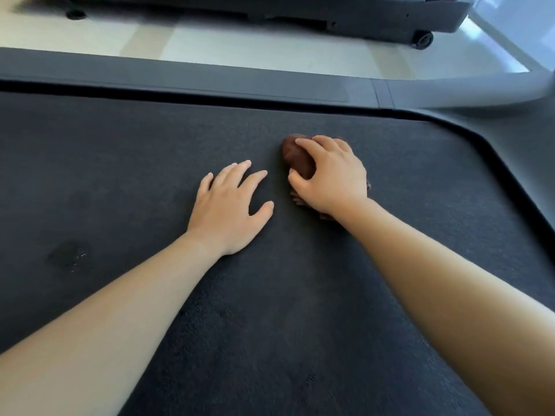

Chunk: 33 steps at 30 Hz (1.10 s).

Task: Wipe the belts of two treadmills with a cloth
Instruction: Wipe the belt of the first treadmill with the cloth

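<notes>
The dark treadmill belt (270, 310) fills most of the head view, and both bare forearms reach out over it from its near edge. The right hand (330, 175) sits toward the belt's far right part, with fingers and thumb curled round a bunched brown cloth (297, 159) that it presses down onto the belt surface. Most of the cloth is hidden under the palm, and only a rounded lump and a few folds show at the hand's edges. The left hand (228, 211) lies flat on the middle of the belt, just beside the right hand but not touching it, with fingers straight and slightly spread and nothing in its grasp. A darker blotchy patch (69, 253) marks the belt's left part. A grey side rail (210, 82) runs along the belt's far edge. Beyond the belt lies pale floor (150, 40), then the base of a second treadmill (300, 13) with a small black wheel (425, 39).
</notes>
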{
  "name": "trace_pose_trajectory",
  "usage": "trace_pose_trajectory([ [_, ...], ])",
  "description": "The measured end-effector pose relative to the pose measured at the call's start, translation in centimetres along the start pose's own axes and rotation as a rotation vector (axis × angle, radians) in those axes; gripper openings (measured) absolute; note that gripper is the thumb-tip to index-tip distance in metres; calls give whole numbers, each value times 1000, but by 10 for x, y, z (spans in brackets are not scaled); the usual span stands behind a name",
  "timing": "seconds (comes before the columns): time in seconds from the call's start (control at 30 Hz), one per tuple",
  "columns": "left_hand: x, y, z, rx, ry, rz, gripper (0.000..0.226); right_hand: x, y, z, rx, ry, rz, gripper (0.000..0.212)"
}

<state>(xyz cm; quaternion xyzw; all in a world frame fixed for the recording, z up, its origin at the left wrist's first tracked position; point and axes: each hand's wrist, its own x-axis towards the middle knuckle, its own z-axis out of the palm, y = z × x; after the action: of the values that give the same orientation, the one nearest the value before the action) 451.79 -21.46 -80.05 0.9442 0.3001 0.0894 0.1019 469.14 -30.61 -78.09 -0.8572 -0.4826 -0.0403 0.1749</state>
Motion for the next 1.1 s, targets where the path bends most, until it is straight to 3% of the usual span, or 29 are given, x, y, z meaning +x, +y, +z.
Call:
trace_pose_trajectory([
  [0.27, 1, -1, 3, -35, 57, 3, 64, 93, 3, 19, -13, -4, 84, 58],
  [0.43, 3, -1, 4, -42, 57, 4, 64, 98, 5, 22, -22, -1, 79, 57],
  [0.7, -4, 0, -2, -67, 36, -4, 55, 18, -7, 5, -20, -36, 22, 58],
  [1.1, -84, -22, -22, -24, -27, 50, 52, -145, -59, -26, 38, -23, -36, 59],
])
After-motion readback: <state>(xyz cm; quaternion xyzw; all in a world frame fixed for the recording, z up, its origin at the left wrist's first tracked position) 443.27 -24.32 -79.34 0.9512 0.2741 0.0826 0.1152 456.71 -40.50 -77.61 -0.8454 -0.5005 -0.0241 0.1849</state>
